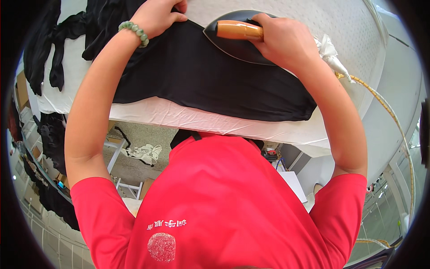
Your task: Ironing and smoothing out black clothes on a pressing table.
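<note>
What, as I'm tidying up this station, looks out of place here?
A crumpled white bundle lies on the speckled floor, left of the red shirt; it may have been dropped. The iron and the black fabric show no visible damage.

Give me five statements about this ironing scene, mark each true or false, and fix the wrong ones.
1. The right hand grips the iron by its handle. True.
2. The handle is white. False: it is brown.
3. A green bead bracelet is on the left wrist. True.
4. The black cloth lies on the floor. False: it lies on the white-covered table.
5. The left hand holds the iron too. False: it is at the black cloth's far edge.
</note>
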### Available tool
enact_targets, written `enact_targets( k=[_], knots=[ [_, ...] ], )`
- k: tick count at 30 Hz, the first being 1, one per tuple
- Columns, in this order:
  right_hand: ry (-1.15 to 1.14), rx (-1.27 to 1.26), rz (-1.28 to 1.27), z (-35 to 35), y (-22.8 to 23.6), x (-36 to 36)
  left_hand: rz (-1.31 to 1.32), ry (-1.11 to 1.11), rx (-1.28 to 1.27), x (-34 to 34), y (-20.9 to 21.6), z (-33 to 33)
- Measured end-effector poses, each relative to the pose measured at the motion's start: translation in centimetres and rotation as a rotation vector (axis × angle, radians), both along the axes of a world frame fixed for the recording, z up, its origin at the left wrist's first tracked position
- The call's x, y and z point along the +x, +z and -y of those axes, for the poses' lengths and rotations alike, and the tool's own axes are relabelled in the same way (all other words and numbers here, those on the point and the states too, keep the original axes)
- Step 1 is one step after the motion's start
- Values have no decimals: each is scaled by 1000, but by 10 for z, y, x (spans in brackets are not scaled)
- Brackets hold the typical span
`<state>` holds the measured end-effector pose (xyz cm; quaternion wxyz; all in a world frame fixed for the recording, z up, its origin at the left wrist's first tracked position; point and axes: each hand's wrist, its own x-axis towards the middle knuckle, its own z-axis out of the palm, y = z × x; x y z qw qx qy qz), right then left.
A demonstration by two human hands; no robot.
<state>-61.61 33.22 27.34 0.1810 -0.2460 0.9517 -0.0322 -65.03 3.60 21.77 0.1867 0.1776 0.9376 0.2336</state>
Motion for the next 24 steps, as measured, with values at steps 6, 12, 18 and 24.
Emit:
enact_targets(
  k=[6, 12, 18, 24],
  knots=[
    [-60, 73, 99, 65, 25, -22, -25, 25, 82, -7, -6, 17],
    [-56, 16, 104, 81, 37, -20, -84, 24, 159, 1, -2, 12],
    [-121, 38, 70, 51, 29, -13, -311, 201, 323, 38, 17, 33],
    [-374, 53, -137, -54, -2, 9, -406, 918, 195, 164, 40, 140]
  ],
)
